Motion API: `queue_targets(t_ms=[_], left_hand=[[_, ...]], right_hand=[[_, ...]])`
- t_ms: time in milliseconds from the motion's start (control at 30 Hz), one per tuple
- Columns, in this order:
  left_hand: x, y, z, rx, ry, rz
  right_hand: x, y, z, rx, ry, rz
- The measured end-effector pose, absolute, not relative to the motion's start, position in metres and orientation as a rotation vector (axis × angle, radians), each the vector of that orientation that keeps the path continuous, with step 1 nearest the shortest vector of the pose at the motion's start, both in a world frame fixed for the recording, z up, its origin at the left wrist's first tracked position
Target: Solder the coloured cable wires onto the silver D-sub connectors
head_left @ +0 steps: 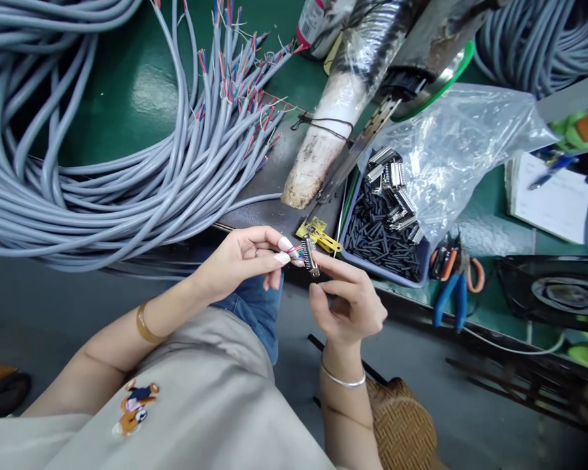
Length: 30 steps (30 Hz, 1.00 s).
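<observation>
My left hand (pixel 255 256) is closed in a pinch on thin coloured wires (pixel 296 250), red and blue among them. Against the wire ends sits a metal multi-pin connector (pixel 310 256) with a row of small contacts. My right hand (pixel 349 301) is at the connector's right side, its index fingertip touching the edge and its thumb and other fingers curled below. Just behind the connector lies a yellow clip-like tool (pixel 323 238) at the bench edge. The soldering iron-like metal bar (pixel 357 150) slants down behind it, beside a wrapped white tube (pixel 318 137).
Grey cables (pixel 127 189) with stripped ends cover the bench's left side. A blue tray (pixel 424 264) holds black sleeves (pixel 377 228) and several connectors (pixel 394 179), with a plastic bag (pixel 451 143) over its back. Pliers (pixel 453 294) hang over the front edge. A woven stool (pixel 402 424) stands below.
</observation>
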<state>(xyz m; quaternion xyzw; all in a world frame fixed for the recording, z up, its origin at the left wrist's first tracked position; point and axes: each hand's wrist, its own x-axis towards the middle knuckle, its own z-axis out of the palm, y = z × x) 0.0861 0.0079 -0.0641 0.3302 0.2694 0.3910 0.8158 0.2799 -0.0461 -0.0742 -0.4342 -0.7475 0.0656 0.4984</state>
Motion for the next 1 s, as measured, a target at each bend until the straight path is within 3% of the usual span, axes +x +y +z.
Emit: queue_targets(t_ms=[367,733,1000], left_hand=[[0.090,-0.007,-0.072,1.208,0.618,1.132],[0.090,-0.001,-0.066,1.565,0.711,1.166],[0.097,0.002,-0.058,1.243,0.868,0.927]], right_hand=[[0.271,-0.055,-0.047,-1.551,-1.663,0.222],[0.270,-0.042,-0.053,-1.319,-1.390,0.913],[0.277,-0.044,-0.069,-1.408,-1.512,0.279]])
